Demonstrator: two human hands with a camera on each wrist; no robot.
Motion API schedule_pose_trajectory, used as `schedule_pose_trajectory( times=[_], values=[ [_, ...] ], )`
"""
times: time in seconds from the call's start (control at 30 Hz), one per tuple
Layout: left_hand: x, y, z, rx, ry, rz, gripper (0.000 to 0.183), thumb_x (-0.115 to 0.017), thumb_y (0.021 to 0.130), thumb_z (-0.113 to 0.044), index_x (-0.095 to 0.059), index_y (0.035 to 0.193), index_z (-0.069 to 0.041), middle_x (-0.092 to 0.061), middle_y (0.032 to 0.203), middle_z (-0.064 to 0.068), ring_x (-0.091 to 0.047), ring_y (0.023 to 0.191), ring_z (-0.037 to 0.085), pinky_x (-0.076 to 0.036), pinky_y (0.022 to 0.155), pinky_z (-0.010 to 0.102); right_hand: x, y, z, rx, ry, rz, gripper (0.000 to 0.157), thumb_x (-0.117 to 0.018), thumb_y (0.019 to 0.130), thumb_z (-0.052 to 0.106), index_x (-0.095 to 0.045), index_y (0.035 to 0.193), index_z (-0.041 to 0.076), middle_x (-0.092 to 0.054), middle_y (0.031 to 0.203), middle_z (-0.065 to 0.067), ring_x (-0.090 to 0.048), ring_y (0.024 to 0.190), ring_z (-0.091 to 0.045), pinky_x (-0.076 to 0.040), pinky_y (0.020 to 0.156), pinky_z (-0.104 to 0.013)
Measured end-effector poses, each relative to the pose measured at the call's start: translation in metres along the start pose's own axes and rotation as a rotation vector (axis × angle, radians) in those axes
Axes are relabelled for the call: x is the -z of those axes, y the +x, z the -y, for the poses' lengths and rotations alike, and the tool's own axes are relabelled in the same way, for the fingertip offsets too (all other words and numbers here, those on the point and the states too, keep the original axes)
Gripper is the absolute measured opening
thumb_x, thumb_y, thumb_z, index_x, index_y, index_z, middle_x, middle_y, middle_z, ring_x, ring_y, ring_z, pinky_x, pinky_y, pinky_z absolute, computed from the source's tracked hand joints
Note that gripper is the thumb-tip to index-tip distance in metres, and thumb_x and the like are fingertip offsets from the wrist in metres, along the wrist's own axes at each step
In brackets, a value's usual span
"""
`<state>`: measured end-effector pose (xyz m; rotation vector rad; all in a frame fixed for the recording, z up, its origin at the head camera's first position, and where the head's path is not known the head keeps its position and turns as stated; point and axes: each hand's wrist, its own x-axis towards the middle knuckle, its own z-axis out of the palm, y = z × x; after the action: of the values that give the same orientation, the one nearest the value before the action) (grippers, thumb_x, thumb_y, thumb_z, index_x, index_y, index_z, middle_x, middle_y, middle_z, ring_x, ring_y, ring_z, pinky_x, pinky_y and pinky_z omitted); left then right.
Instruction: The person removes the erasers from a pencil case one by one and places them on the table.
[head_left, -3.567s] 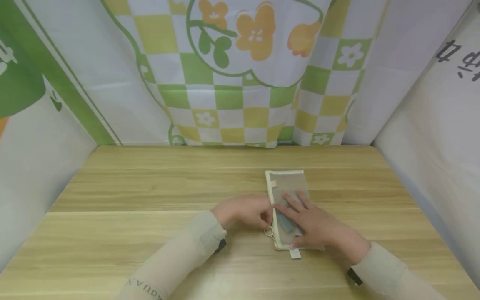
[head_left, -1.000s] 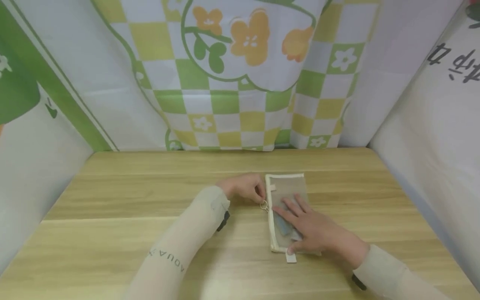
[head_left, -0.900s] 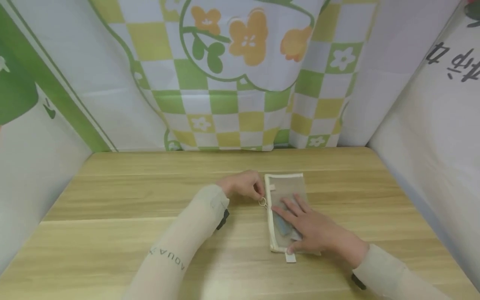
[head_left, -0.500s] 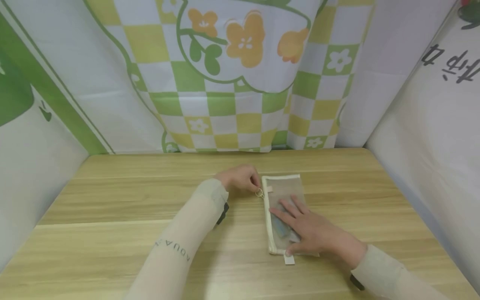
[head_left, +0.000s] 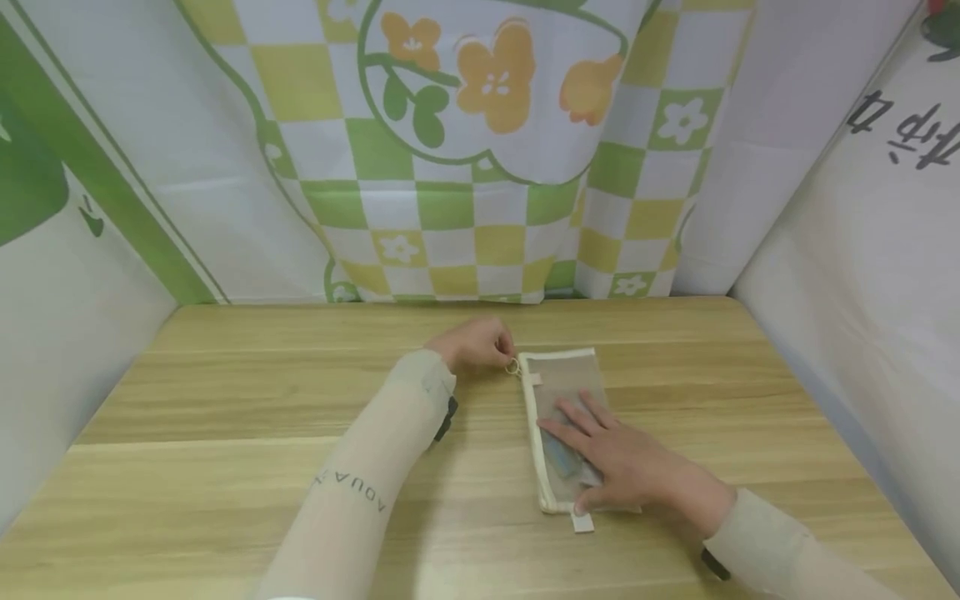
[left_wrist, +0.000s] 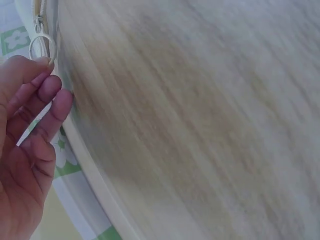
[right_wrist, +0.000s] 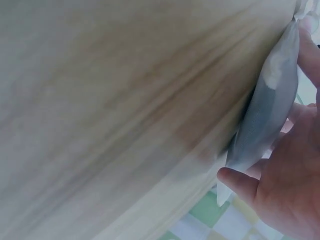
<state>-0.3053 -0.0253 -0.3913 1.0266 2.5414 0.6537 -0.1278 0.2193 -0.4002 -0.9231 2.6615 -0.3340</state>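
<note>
A translucent mesh zip pouch (head_left: 570, 375) lies flat on the table, its cream zipper along the left side. My left hand (head_left: 477, 342) pinches the ring-shaped zipper pull (head_left: 513, 367) at the pouch's far left corner. In the left wrist view, thumb and fingertips meet on the lower rim of that zipper pull (left_wrist: 53, 48). Fingers spread, my right hand (head_left: 626, 458) presses on the pouch's lower half. A bluish item (head_left: 560, 457) shows through the mesh, partly under that hand; its kind is unclear. Side-on, the pouch (right_wrist: 267, 107) bulges slightly in the right wrist view.
The wood-grain table (head_left: 262, 392) extends on both sides of the pouch. A checked, flowered curtain (head_left: 450, 208) hangs along its far edge, with pale cloth walls at left and right. A white tag (head_left: 582, 522) sticks out from the pouch's near edge.
My left hand has drawn the zipper pull away from me, from near the pouch's close end to its far corner. The right hand has stayed pressed on the pouch.
</note>
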Motion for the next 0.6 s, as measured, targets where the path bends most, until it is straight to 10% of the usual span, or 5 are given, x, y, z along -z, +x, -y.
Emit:
schedule_pose_trajectory(
  times=[0.6],
  values=[
    [0.0054, -0.0032, -0.0055, 0.182, 0.160, -0.122, 0.015, -0.073, 0.087, -0.030, -0.070, 0.075, -0.020, -0.068, 0.085, -0.005, -0.058, 0.076, 0.015, -0.049, 0.071, 0.032, 0.0030, -0.0012, 0.0034, 0.004, -0.002, -0.002, 0.107, -0.078, 0.073, 0.055, -0.024, 0.158, 0.019, -0.015, 0.164, -0.023, -0.006, 0.149, -0.054, -0.035, 0.108, -0.068]
  ],
)
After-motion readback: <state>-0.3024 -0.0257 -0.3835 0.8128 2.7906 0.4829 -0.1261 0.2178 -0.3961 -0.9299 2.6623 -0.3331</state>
